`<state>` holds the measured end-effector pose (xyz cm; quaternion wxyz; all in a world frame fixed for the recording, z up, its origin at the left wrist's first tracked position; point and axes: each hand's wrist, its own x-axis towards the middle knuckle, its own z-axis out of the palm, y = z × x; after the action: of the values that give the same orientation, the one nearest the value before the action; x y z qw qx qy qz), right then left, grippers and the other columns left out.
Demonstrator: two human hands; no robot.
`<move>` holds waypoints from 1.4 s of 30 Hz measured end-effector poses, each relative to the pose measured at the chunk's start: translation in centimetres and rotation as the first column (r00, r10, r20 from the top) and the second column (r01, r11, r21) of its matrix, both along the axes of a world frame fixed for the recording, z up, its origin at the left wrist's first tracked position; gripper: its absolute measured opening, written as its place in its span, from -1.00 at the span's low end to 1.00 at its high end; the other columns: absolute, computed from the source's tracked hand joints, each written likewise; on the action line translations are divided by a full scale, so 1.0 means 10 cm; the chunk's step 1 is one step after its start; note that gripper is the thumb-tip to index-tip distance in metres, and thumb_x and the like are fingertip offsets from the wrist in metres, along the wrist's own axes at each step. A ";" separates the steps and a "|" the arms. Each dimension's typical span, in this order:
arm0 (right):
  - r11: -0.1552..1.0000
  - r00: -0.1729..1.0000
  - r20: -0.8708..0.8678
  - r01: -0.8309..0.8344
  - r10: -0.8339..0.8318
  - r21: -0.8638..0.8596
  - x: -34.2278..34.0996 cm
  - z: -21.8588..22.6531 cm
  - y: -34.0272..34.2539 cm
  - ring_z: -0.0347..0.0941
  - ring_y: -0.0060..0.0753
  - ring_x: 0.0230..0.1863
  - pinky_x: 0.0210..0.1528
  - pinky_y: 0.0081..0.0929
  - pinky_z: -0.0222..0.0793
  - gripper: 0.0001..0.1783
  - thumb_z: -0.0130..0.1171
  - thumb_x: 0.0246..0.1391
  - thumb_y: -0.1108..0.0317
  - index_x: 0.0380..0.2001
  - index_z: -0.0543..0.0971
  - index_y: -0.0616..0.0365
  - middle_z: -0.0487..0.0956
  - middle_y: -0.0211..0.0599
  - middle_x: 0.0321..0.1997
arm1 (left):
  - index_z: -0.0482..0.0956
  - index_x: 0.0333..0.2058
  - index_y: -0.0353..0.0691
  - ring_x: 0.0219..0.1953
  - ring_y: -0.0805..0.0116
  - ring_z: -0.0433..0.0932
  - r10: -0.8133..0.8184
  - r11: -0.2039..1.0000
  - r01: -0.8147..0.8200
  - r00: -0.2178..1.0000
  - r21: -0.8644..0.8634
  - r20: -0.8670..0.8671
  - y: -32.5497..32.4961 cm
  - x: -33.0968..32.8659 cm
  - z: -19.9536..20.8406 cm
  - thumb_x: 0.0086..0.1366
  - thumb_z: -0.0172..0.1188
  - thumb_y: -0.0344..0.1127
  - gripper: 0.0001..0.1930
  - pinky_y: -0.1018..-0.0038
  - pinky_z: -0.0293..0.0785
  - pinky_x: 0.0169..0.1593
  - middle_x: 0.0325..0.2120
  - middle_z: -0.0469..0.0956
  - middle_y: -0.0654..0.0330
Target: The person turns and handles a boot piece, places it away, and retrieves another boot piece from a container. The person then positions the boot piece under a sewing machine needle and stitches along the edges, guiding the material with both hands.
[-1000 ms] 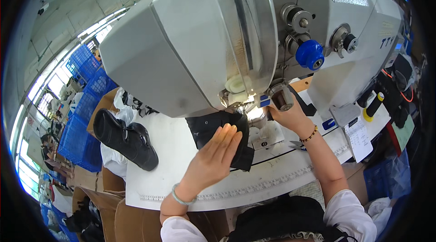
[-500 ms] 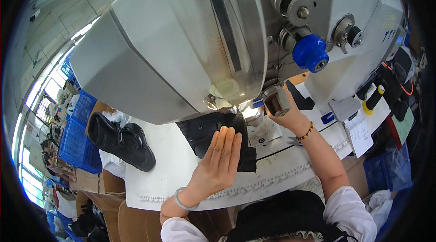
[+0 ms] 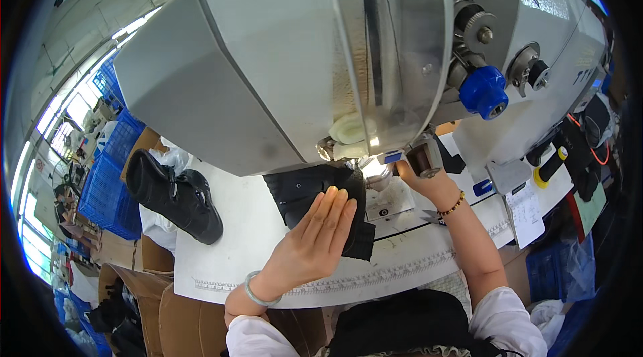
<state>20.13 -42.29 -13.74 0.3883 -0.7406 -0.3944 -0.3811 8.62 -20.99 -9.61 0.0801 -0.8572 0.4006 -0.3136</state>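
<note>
My left hand (image 3: pixel 305 246) lies flat on a black piece of shoe upper (image 3: pixel 293 197), its fingers stretched out side by side. That piece rests on the white table beneath the head of a large grey sewing machine (image 3: pixel 261 82), its far edge at the lit needle area. My right hand (image 3: pixel 435 186) is just right of the needle area, beside a metal cylinder part (image 3: pixel 424 159). The machine hides most of its fingers, so whether it holds anything does not show. Metal snips (image 3: pixel 432 217) lie below the right wrist.
A finished black ankle boot (image 3: pixel 175 197) stands at the table's left, by blue crates (image 3: pixel 110 186). On the right are a notepad (image 3: pixel 524 218) and a black thread spool (image 3: pixel 550 164). A ruler strip (image 3: pixel 395 267) follows the near edge. A cardboard box (image 3: pixel 191 323) sits below left.
The view has shifted, so the machine appears farther right. My right hand has drawn down a little toward me beside the metal cylinder. My left hand stays flat on the black piece.
</note>
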 end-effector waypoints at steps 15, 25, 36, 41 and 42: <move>0.996 0.991 0.103 0.084 -0.082 -0.017 0.02 -0.02 0.01 0.31 -0.27 -0.53 -0.48 -0.43 0.25 -0.83 0.18 -0.30 0.60 -0.57 0.42 0.17 0.38 -0.31 -0.59 | 0.44 -0.13 -0.56 -0.01 -0.02 0.44 0.009 0.998 -0.013 0.998 0.055 0.060 -0.08 0.00 -0.04 0.05 -0.05 -0.62 -0.65 0.30 0.44 0.06 -0.12 0.45 -0.18; 0.992 0.986 0.123 0.119 -0.112 -0.047 0.02 -0.04 0.01 0.33 -0.25 -0.53 -0.48 -0.42 0.28 -0.79 0.14 -0.35 0.66 -0.55 0.42 0.19 0.41 -0.28 -0.56 | 0.46 -0.09 -0.44 0.04 0.11 0.42 -0.019 1.000 0.019 1.000 0.006 0.014 0.08 0.09 0.04 -0.20 -0.03 -0.58 -0.45 0.36 0.38 0.12 -0.08 0.47 -0.01; 0.998 0.998 0.051 0.038 -0.036 -0.055 0.04 -0.06 -0.01 0.36 -0.23 -0.52 -0.46 -0.42 0.30 -0.77 0.14 -0.39 0.68 -0.54 0.42 0.20 0.44 -0.27 -0.55 | 0.50 -0.11 -0.39 0.03 0.16 0.43 -0.051 0.997 0.049 0.998 -0.053 -0.041 0.11 0.10 0.06 -0.23 -0.02 -0.61 -0.45 0.38 0.39 0.12 -0.09 0.49 0.03; 0.999 0.998 0.055 0.042 -0.043 0.015 -0.01 -0.01 0.00 0.37 -0.24 -0.50 -0.45 -0.43 0.31 -0.75 0.16 -0.36 0.67 -0.50 0.42 0.21 0.45 -0.27 -0.52 | 0.48 -0.10 -0.39 0.03 0.19 0.43 -0.074 0.996 0.069 0.994 -0.057 -0.080 0.15 0.13 0.08 0.00 0.03 -0.56 -0.60 0.39 0.39 0.12 -0.08 0.48 0.04; 0.999 0.997 0.066 0.036 -0.037 0.014 -0.02 0.00 0.01 0.37 -0.24 -0.50 -0.45 -0.43 0.31 -0.75 0.16 -0.36 0.67 -0.50 0.42 0.21 0.45 -0.27 -0.52 | 0.50 -0.12 -0.38 0.02 0.18 0.45 -0.088 0.991 0.078 0.992 -0.106 -0.088 0.15 0.15 0.08 -0.17 0.02 -0.59 -0.51 0.39 0.40 0.10 -0.10 0.49 0.05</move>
<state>19.89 -42.24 -13.79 0.3728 -0.7321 -0.3908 -0.4151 10.07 -19.52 -8.79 0.0043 -0.8563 0.4227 -0.2967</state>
